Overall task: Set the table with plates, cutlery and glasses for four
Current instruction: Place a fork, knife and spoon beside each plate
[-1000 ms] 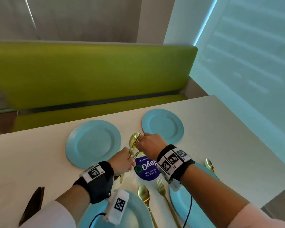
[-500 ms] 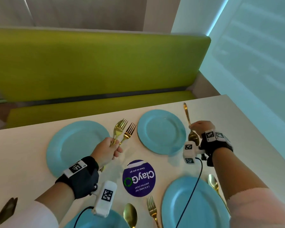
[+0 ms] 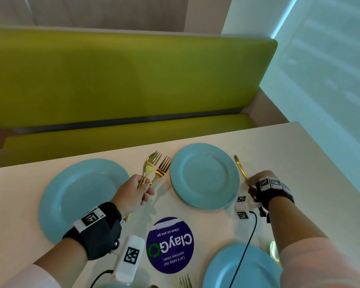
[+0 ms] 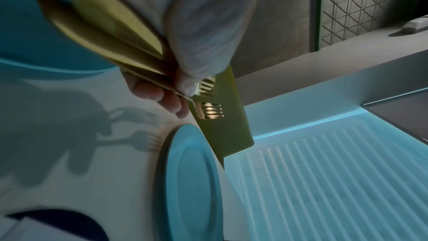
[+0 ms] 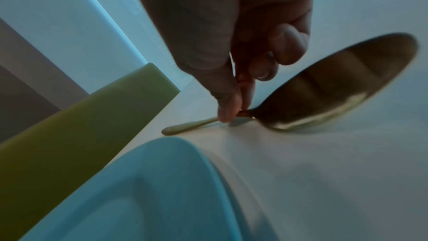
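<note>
The right hand [image 3: 255,180] pinches a gold spoon [image 5: 342,87], laying it on the surface [image 3: 299,163] right of the far right plate [image 3: 204,176]. The left hand [image 3: 131,195] grips two forks [image 3: 157,168] between the far plates. Four plates are out; no glasses visible. A purple sticker [image 3: 170,245] sits mid-surface.

Far edge: we find two plates [image 3: 83,196] [image 3: 204,175] side by side.
Between them: forks [image 3: 156,169].
Near edge: sticker [image 3: 170,244], third plate [image 3: 243,269].
</note>
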Available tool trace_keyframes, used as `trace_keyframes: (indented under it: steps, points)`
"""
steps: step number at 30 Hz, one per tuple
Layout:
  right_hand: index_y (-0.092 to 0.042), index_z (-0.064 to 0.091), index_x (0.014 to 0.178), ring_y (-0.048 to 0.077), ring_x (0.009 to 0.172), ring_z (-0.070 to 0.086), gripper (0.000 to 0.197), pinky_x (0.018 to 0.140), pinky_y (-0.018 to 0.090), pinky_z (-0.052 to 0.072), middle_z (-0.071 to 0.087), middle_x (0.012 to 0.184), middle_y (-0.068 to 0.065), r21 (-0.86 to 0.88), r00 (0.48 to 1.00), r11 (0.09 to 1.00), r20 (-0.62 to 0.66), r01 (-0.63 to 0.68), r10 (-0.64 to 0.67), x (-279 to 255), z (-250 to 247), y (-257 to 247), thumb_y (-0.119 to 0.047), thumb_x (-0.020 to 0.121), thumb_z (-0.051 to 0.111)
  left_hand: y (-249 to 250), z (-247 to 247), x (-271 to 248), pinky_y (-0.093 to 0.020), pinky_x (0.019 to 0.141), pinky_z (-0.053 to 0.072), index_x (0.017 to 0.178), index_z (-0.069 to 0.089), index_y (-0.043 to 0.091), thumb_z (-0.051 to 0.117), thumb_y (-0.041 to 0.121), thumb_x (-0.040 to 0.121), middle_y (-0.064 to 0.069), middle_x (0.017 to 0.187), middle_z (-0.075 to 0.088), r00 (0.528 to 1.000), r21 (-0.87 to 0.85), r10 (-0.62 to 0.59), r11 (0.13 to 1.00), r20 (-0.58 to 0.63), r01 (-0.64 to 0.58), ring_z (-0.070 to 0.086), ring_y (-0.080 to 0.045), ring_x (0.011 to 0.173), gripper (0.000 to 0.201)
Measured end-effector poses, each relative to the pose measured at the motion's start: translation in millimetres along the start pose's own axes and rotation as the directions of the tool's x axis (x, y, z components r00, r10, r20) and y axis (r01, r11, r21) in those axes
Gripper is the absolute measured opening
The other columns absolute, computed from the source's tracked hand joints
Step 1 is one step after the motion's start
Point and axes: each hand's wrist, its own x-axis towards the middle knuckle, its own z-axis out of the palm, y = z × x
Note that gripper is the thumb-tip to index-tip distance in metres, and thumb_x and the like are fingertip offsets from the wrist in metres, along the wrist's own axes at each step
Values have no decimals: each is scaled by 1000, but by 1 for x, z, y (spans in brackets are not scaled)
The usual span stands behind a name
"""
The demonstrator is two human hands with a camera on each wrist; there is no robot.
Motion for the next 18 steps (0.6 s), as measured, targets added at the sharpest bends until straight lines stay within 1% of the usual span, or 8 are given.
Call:
trace_keyframes:
  steps: [3, 5, 6, 8, 9, 11, 15, 18]
  points:
    - [-14, 67, 69, 23, 63, 64, 11, 58, 23, 48, 70, 78, 10, -10, 1000, 1000, -19, 15, -15, 8, 1, -4, -19, 78, 70, -2, 2, 6, -21, 56, 43, 104, 49, 9, 38, 11, 99, -5, 82, 62, 1000, -9, -1, 1000, -1, 1, 51, -14, 62, 12]
    - [-10, 68, 78, 18, 57, 59, 18, 47, 18, 39, 67, 76, 9, -15, 999, 1000, -29, 20, -21, 13, 1, -9, -27, 80, 70, -3, 3, 9, -22, 56, 43, 104, 49, 9, 38, 10, 99, -4, 82, 62, 1000, -12, -1, 1000, 3, 1, 51, -14, 62, 12]
    - [-7, 67, 80, 18, 53, 58, 22, 44, 17, 37, 67, 74, 9, -1, 1000, 1000, -28, 2, -2, 16, 1, -12, -29, 80, 70, -3, 3, 10, -22, 56, 43, 104, 49, 9, 38, 10, 99, -4, 82, 63, 1000, -12, -4, 1000, 4, 4, 51, -14, 62, 12]
    - [-5, 66, 76, 20, 46, 58, 27, 44, 17, 40, 68, 69, 11, 49, 999, 998, -11, -48, 48, 24, 3, -16, -31, 79, 72, -5, 4, 12, -22, 57, 43, 104, 49, 9, 38, 11, 99, -4, 82, 63, 1000, -17, -13, 1000, 4, 13, 51, -15, 63, 12]
    - [-5, 66, 74, 22, 46, 59, 29, 44, 19, 43, 69, 68, 11, 64, 998, 996, -8, -63, 64, 28, 4, -18, -33, 77, 72, -6, 4, 12, -22, 57, 43, 104, 50, 9, 38, 11, 99, -4, 82, 63, 1000, -19, -16, 1000, 5, 16, 51, -15, 63, 12]
    - [-4, 67, 75, 24, 50, 62, 36, 46, 22, 45, 71, 71, 12, 27, 998, 997, -17, -65, 66, 32, 6, -20, -40, 74, 72, -7, 4, 13, -22, 57, 43, 104, 50, 10, 38, 11, 99, -4, 82, 64, 1000, -19, -21, 1000, 8, 21, 51, -14, 63, 13]
    - [-4, 68, 76, 24, 47, 62, 38, 41, 19, 43, 70, 70, 11, 8, 999, 999, -16, -40, 41, 36, 8, -26, -42, 76, 70, -7, 3, 13, -21, 57, 44, 101, 50, 12, 39, 12, 99, -4, 82, 64, 1000, -24, -21, 999, 12, 21, 52, -14, 63, 12]
    - [-5, 67, 73, 25, 52, 64, 39, 45, 21, 43, 70, 68, 10, 3, 999, 999, -21, -34, 34, 36, 8, -26, -43, 77, 69, -7, 3, 12, -22, 56, 43, 97, 50, 14, 39, 12, 99, -4, 81, 64, 1000, -35, -17, 999, 8, 17, 51, -14, 62, 11]
